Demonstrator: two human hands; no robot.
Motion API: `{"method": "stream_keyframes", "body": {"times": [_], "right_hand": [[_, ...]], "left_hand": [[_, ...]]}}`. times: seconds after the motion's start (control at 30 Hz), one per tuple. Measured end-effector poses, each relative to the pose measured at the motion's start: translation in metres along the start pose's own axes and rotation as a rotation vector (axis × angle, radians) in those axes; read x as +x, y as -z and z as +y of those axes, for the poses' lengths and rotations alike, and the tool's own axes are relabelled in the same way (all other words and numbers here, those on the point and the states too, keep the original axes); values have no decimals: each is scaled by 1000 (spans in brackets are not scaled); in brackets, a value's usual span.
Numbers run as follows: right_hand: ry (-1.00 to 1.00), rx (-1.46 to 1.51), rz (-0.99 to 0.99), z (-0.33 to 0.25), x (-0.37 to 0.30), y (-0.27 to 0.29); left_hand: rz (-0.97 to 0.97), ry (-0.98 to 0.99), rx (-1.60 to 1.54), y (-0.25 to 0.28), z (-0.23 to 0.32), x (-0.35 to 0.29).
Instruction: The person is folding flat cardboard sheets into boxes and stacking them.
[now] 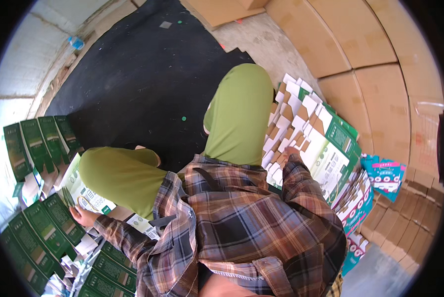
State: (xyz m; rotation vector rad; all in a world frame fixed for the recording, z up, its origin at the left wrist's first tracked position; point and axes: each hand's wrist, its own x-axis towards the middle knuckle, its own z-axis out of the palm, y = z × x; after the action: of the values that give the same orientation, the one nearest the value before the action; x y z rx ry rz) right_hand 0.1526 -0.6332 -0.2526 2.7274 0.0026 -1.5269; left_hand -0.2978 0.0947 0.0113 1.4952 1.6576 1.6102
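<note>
My left hand (pixel 84 217) is at the left, low beside my bent knee. Its fingers look apart, by the edge of a row of green printed boxes (pixel 58 218), and a white-and-green carton panel (pixel 80 185) lies just beyond it. A thin green loop (pixel 67 197) shows above the fingertips; whether they touch it I cannot tell. On the right, my right hand (pixel 291 153) rests among a stack of flattened cartons (pixel 333 161) with white and brown flaps. Its fingers are curled at a carton's flap edge, partly hidden.
Tall brown cardboard boxes (pixel 353 59) line the right side. Teal-and-pink packages (pixel 384 173) and brown cartons (pixel 400 222) sit at the lower right. A black mat (pixel 132 74) covers the floor ahead. More green boxes (pixel 38 143) stand at the left; a bottle (pixel 76 42) lies near the wall.
</note>
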Motion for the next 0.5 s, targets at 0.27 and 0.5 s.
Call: {"method": "stream_keyframes", "body": {"times": [0.27, 0.5], "right_hand": [[-664, 1343, 37, 121, -10, -162], [-867, 2050, 787, 141, -50, -215]], "left_hand": [[-385, -252, -161, -128, 165, -71], [-662, -572, 69, -164, 136, -97]]}}
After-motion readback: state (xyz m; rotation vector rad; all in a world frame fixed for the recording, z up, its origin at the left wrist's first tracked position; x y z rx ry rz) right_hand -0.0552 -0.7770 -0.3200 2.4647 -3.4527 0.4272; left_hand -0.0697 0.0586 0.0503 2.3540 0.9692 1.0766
